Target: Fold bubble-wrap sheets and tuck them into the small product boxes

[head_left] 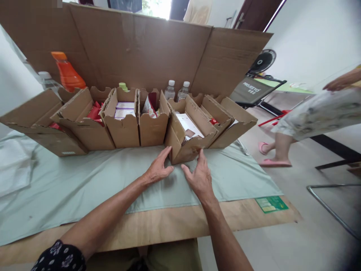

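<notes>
An open-topped cardboard box [184,152] with white cartons [188,126] in it juts out in front of the other boxes in the row. My left hand [159,167] is at its lower left corner, fingers stretched out and thumb apart. On the other side, my right hand [200,175] has its fingertips at the box's front face, thumb spread towards the left. Both hands look open, one on each side of the box, not wrapped round it. Whether the left fingertips press on the cardboard I cannot tell.
Several similar cardboard boxes [125,131] stand in a row on the pale green cloth [113,184]. Behind them are an orange bottle [69,75], clear bottles [183,91] and a tall cardboard panel [141,49]. A person in pink slippers [275,163] stands at the right, near a folding chair [249,90].
</notes>
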Tool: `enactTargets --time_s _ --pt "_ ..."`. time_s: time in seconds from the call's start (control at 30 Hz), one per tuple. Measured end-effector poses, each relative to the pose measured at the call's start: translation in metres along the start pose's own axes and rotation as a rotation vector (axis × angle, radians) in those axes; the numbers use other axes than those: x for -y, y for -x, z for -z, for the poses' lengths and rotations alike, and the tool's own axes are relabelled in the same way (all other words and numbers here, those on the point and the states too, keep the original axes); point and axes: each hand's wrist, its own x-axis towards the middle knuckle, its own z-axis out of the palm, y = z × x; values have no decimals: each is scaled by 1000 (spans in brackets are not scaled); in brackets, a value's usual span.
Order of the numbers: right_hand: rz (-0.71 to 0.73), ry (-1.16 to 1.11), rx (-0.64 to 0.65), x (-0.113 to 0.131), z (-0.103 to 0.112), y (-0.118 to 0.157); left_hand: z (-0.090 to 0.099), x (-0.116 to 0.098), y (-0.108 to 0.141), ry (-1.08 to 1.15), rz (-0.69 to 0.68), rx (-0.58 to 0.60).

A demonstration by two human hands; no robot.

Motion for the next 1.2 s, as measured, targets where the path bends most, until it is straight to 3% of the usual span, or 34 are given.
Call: enactTargets --time_s 0.2,0.47,0.77,0.9,1.0,1.07,1.2 --pt "163 53 99 19 7 8 -1 8 1 -36 24 -22" --pt "127 127 226 34 -9 -37 -3 3 3 -94 33 -48" --pt "109 69 262 33 -27 -60 -5 -1 3 -142 23 -54" --pt "157 -50 168 37 -20 -60 -4 -2 2 -141 -4 -51" --pt "225 -173 103 61 -6 -72 -5 -2 2 -134 -21 -49" --pt "242 -191 141 88 1 -88 -6 -1 3 -135 -16 -68" --pt "254 53 281 144 2 -128 -8 -2 3 -138 11 -149"
